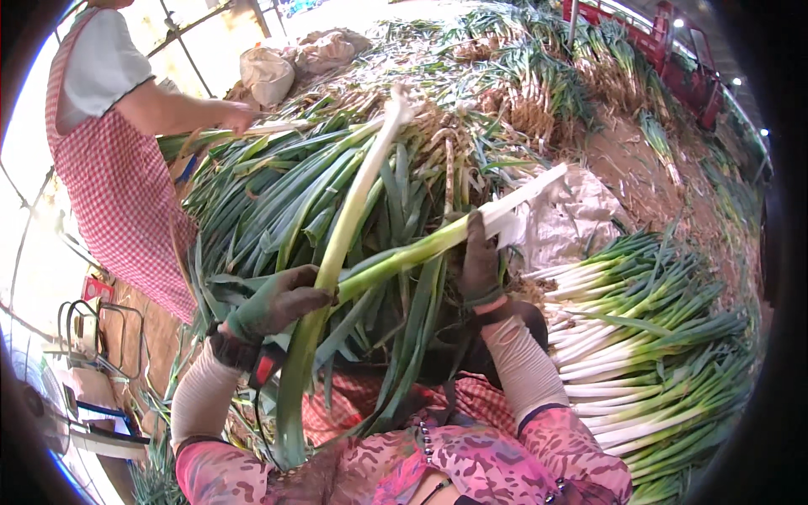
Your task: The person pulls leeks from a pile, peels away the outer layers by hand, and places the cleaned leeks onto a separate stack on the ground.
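My left hand (278, 300), in a dark green glove, is closed round a thick leek (349, 219) that slants up with its root end far from me and its green leaves hanging over my lap. A second leek (412, 252) crosses it, its green part meeting the left hand's fingers. My right hand (478, 261), in a dark glove, grips this second leek near its white stem, which points to the far right. A loose pale layer hangs beside the stem at the right fingers. Just beyond both hands lies a heap of untrimmed leeks (261, 194).
To my right, cleaned leeks (614, 362) lie in a long row, white ends towards me. A pale sack (564, 210) lies beyond them. At the left stands a co-worker in a checked apron (126, 210), one hand at the heap. A fan (38, 404) is at lower left.
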`<state>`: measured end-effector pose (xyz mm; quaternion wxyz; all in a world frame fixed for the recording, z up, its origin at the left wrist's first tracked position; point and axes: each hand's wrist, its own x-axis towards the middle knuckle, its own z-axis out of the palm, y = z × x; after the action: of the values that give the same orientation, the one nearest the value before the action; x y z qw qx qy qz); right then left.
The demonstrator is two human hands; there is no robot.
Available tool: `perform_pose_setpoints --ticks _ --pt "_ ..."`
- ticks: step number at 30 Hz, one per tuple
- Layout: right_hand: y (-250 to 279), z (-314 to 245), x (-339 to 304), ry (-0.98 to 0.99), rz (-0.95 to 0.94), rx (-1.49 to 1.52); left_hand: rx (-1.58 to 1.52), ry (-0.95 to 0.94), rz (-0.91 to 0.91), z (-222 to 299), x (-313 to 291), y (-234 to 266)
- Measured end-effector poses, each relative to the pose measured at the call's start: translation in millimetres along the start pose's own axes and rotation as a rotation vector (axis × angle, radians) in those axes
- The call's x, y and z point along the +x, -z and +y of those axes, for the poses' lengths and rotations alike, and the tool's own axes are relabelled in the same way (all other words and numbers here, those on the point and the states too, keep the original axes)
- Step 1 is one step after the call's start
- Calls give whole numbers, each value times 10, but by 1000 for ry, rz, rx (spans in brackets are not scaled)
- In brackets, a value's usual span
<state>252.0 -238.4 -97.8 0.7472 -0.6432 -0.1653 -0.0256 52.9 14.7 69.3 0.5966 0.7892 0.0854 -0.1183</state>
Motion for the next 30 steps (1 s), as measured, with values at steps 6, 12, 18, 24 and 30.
perform_pose_setpoints --ticks 6,12,18,24,30 --pt "-531 -808 246 16 -19 156 671 -206 128 -169 141 -311" --pt "-647 -1078 265 107 -155 -186 381 65 282 -99 445 -335" --pt "-440 -1063 260 -94 -548 269 63 41 29 -52 204 -282" --pt "-378 -1247 140 -214 -745 356 25 23 -28 63 -157 -344" --pt "-605 -1261 -113 -387 -939 401 -186 18 4 9 -365 -259"
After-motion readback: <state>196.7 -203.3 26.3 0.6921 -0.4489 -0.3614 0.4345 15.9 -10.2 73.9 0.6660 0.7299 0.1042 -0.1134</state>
